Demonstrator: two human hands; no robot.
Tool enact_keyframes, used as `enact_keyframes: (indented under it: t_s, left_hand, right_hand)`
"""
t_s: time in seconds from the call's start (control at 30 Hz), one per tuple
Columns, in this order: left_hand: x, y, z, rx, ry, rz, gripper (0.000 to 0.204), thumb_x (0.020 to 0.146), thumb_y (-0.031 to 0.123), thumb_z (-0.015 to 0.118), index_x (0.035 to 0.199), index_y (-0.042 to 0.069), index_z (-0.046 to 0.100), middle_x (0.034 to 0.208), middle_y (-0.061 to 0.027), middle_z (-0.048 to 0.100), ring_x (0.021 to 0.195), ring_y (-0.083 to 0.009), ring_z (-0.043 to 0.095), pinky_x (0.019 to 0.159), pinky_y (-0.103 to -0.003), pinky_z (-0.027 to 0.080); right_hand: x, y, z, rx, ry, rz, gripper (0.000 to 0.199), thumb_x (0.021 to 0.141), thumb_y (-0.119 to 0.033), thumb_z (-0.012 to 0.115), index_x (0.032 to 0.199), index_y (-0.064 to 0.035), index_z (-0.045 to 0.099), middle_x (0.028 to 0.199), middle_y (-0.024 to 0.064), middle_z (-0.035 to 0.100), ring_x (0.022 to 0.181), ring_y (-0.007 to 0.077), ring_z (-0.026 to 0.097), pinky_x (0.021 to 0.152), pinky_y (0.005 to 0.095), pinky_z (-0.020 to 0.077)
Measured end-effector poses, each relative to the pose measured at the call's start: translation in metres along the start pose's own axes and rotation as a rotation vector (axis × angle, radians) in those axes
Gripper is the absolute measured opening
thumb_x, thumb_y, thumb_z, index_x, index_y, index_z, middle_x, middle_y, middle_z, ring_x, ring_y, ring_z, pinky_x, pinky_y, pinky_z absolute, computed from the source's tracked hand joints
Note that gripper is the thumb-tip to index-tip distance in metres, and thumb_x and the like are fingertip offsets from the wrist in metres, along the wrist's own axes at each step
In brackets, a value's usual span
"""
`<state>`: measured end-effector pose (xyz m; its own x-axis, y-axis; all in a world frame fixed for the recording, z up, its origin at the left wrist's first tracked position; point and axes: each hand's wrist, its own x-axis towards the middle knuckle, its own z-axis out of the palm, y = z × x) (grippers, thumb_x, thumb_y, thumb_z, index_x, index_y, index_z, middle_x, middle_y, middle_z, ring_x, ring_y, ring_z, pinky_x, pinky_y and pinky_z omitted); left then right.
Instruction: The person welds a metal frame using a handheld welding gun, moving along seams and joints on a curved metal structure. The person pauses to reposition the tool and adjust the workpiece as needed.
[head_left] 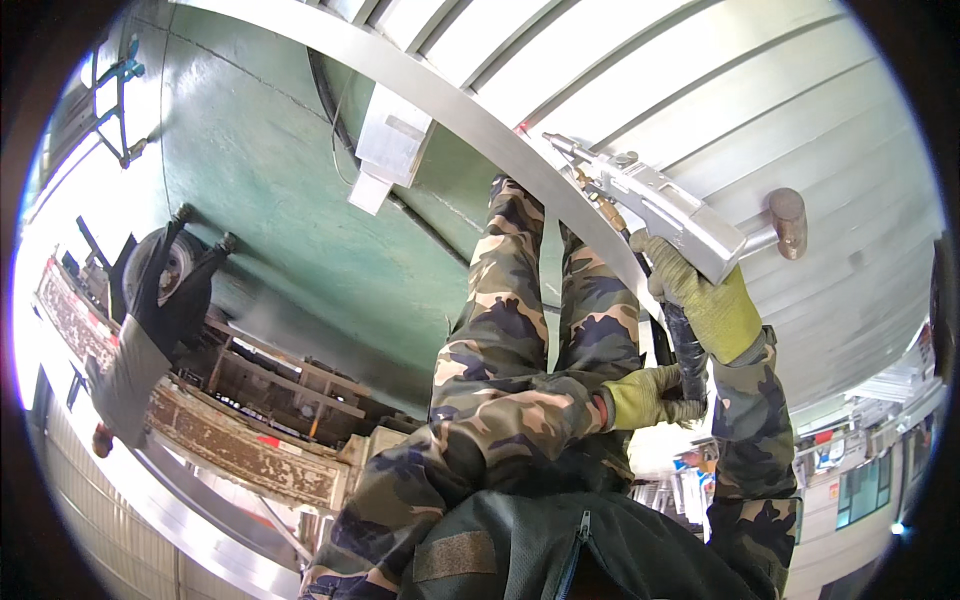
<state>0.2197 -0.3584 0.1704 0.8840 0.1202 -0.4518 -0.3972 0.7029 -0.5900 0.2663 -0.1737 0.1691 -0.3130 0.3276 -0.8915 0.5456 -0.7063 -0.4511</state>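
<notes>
A: Where is the tool (665, 205), and how is its room bounded?
B: It is seen over the ribbed metal panel (720, 85). Its room is bounded by the smooth, curved edge (430, 105) on the left and the brown-headed hammer (788, 222) on the right.
A: Shape and heading?
B: Grey, boxy metal; its long axis is slanted, with the nozzle (560, 142) pointed to the upper left.
A: The grip?
B: Its rear is grasped by the gloved right hand (715, 300); the black hose (686, 345) is clasped by the left hand (640, 398). Whether the panel is touched by the tool cannot be told.
</notes>
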Motion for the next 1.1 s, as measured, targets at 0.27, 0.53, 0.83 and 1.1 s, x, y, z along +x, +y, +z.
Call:
enact_keyframes:
  t_s: [0.27, 0.53, 0.83, 1.1]
  left_hand:
    - [0.004, -0.017, -0.012, 0.514, 0.109, 0.334, 0.044, 0.095, 0.004, 0.074, 0.136, 0.002, 0.061, 0.128, -0.0078, 0.071, 0.114, -0.0148, 0.064, 0.099, -0.028, 0.053]
    - [0.010, -0.016, -0.014, 0.574, 0.120, 0.306, 0.046, 0.095, 0.015, 0.077, 0.137, 0.003, 0.062, 0.131, -0.0070, 0.071, 0.115, -0.0138, 0.062, 0.101, -0.030, 0.050]
    - [0.019, -0.021, -0.020, 0.522, 0.120, 0.306, 0.046, 0.094, 0.016, 0.077, 0.136, 0.003, 0.062, 0.130, -0.0069, 0.071, 0.116, -0.0153, 0.063, 0.105, -0.031, 0.050]
    - [0.016, -0.013, -0.009, 0.586, 0.146, 0.257, 0.042, 0.093, 0.018, 0.079, 0.131, 0.004, 0.066, 0.122, -0.0061, 0.073, 0.111, -0.0148, 0.064, 0.098, -0.029, 0.051]
  right_hand:
    - [0.009, -0.001, 0.017, 0.056, 0.103, -0.011, 0.038, 0.097, -0.027, 0.077, 0.118, 0.0022, 0.067, 0.079, 0.0017, 0.063, 0.070, 0.0087, 0.058, 0.062, 0.0263, 0.0499]
    - [0.014, 0.000, 0.019, 0.020, 0.091, 0.003, 0.036, 0.096, -0.027, 0.078, 0.116, 0.0013, 0.068, 0.080, 0.0018, 0.065, 0.070, 0.0083, 0.060, 0.062, 0.0259, 0.0510]
    - [0.019, -0.001, 0.020, -0.005, 0.047, 0.003, 0.038, 0.097, -0.028, 0.076, 0.120, 0.0013, 0.068, 0.091, 0.0059, 0.069, 0.076, 0.0117, 0.064, 0.066, 0.0281, 0.0528]
    - [0.016, -0.005, 0.015, -0.082, 0.056, -0.015, 0.033, 0.098, -0.024, 0.074, 0.117, 0.0020, 0.067, 0.086, 0.0036, 0.067, 0.073, 0.0105, 0.061, 0.063, 0.0277, 0.0510]
